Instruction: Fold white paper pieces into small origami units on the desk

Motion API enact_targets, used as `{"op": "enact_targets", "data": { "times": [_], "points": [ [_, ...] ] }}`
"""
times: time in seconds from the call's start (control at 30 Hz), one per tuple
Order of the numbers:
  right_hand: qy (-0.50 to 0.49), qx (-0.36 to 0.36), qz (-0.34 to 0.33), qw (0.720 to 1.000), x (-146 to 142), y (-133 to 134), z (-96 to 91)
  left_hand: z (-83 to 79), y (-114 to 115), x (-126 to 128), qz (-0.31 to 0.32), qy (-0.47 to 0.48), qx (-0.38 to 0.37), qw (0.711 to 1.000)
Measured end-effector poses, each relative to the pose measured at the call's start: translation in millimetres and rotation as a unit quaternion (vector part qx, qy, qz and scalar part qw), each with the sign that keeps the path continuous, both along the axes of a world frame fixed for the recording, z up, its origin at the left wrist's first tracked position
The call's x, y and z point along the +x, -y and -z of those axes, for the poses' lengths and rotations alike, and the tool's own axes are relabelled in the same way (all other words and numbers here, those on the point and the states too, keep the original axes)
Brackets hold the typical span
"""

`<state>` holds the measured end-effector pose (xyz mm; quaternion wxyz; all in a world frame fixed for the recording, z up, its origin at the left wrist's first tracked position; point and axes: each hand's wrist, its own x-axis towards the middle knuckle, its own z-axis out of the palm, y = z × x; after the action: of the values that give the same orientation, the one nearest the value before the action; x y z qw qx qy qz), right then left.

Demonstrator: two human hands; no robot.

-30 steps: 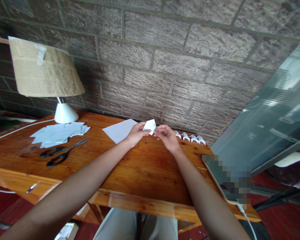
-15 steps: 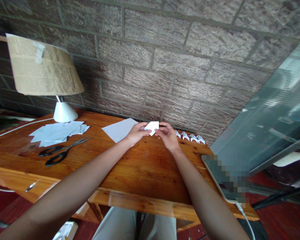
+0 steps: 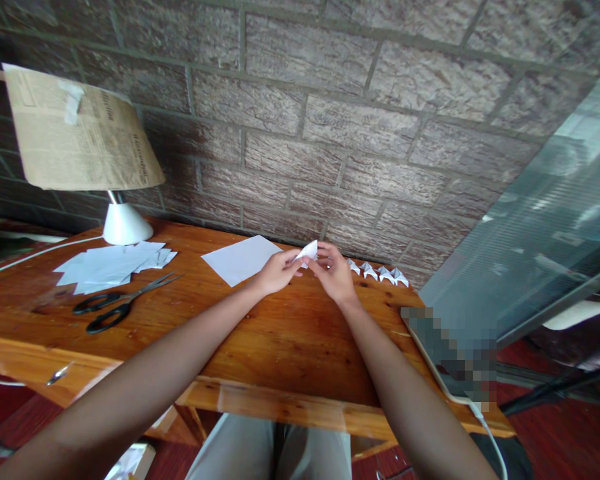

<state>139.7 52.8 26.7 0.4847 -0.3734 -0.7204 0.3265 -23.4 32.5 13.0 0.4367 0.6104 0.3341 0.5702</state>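
Note:
A small folded white paper is held up between both hands over the far part of the wooden desk. My left hand is closed on its left side, with thumb and fingers pinching the lower edge. On the other side my right hand grips it, thumb in front and fingers behind. Part of the paper is hidden by the fingers. Just right of my right hand stands a row of several folded white paper pieces. A flat white sheet lies left of my left hand.
Black-handled scissors and a pile of white paper pieces lie on the desk at left, below a lamp. A tablet-like device, partly pixelated, rests at the right edge with a white cable. A brick wall rises behind.
The folded paper has turned from facing me broadly to a narrower, tilted shape between my fingers. Both hands have closed in slightly around it. The view has shifted a little.

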Motion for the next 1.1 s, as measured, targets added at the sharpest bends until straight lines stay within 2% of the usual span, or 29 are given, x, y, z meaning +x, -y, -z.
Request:
{"op": "enact_targets", "data": {
  "times": [0.2, 0.37, 0.57, 0.7, 0.9, 1.1],
  "points": [
    [0.043, 0.058, 0.047, 0.996, 1, 1, -0.1, 1.0, -2, 2, 0.014, 0.028, -0.031, 0.999],
    [0.095, 0.069, 0.06, 0.991, 0, 4, -0.7, 2.6, -4, 1, 0.012, 0.016, -0.042, 0.999],
    [0.074, 0.065, 0.059, 0.993, -5, 6, 0.5, 3.6, -5, -2, -0.035, -0.036, -0.02, 0.999],
    [0.053, 0.052, 0.042, 0.996, -7, 4, 4.8, 2.0, -4, -3, -0.038, -0.015, -0.038, 0.998],
    [-0.033, -0.028, -0.052, 0.998, -6, -2, 10.4, -1.7, -2, -3, -0.046, 0.029, -0.071, 0.996],
    [-0.035, -0.054, -0.028, 0.998, -3, -5, 5.9, -5.4, 2, 0, -0.021, 0.102, -0.142, 0.984]
  ]
}}
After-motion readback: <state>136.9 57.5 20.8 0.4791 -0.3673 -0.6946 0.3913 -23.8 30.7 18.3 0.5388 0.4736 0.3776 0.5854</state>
